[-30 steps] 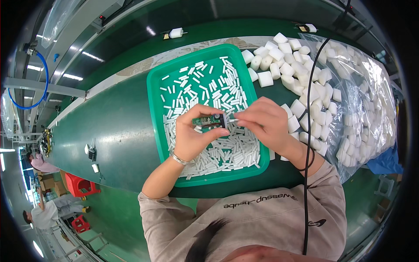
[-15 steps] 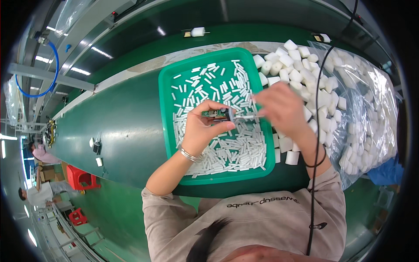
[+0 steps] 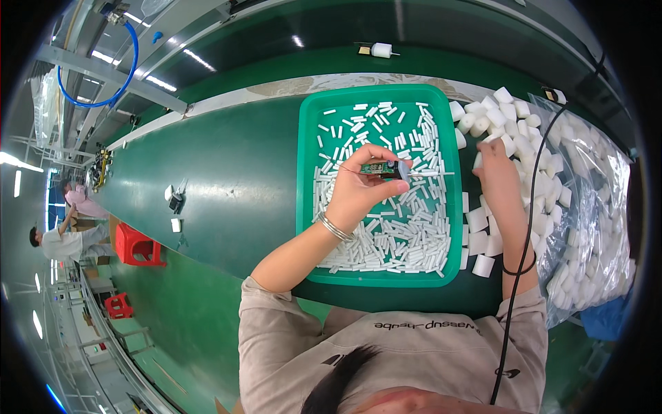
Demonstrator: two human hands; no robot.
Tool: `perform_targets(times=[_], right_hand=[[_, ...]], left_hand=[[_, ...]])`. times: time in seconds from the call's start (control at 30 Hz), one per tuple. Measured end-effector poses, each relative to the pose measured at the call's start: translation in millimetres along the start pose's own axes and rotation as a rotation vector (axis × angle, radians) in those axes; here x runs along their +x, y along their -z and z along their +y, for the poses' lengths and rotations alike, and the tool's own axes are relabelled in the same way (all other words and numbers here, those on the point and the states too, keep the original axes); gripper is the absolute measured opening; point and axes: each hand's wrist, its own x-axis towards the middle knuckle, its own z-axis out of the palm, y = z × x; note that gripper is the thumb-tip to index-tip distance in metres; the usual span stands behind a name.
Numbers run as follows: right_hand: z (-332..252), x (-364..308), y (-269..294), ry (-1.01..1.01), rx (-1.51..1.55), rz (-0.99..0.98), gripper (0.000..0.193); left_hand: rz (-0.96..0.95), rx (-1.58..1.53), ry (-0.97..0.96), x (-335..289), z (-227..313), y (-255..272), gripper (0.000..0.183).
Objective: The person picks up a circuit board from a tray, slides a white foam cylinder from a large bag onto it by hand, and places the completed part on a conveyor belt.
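Observation:
My left hand (image 3: 365, 183) pinches a small electronic module (image 3: 383, 169) over the tray. The module has a green circuit board and a dark round end with a pale cap. A thin white rod (image 3: 431, 174) sticks out of that end to the right. The green tray (image 3: 305, 241) below holds many short white tubes (image 3: 386, 248). On the right, my right hand (image 3: 502, 172) is at the near side of a heap of white foam cylinders (image 3: 510, 127). Its fingers are curled at one white foam cylinder (image 3: 477, 161), partly hidden by the hand.
A clear plastic bag (image 3: 586, 207) of foam cylinders lies at the right. A black cable (image 3: 534, 179) hangs across the right side. Finished-looking modules (image 3: 380, 50) rest on the far green strip. Small parts (image 3: 176, 200) lie on the left tabletop. Red stools (image 3: 134, 245) and people stand beyond.
My right hand has left the rod end of the module and moved right to the foam heap. My left hand still holds the module. The whole view has shifted.

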Motion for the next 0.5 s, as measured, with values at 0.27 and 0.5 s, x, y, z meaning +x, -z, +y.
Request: perform_targets(times=[0.27,0.5], right_hand=[[-8.2,-5.8,42.3,-0.102,0.064,-0.054,0.028],[-49.1,-24.8,18.3,0.008,1.27,-0.115,0.033]], left_hand=[[-0.07,-0.073,-0.053,1.2,-5.3,4.7,0.033],[-0.012,-0.004,-0.119,-5.1,-2.1,3.2,0.034]])
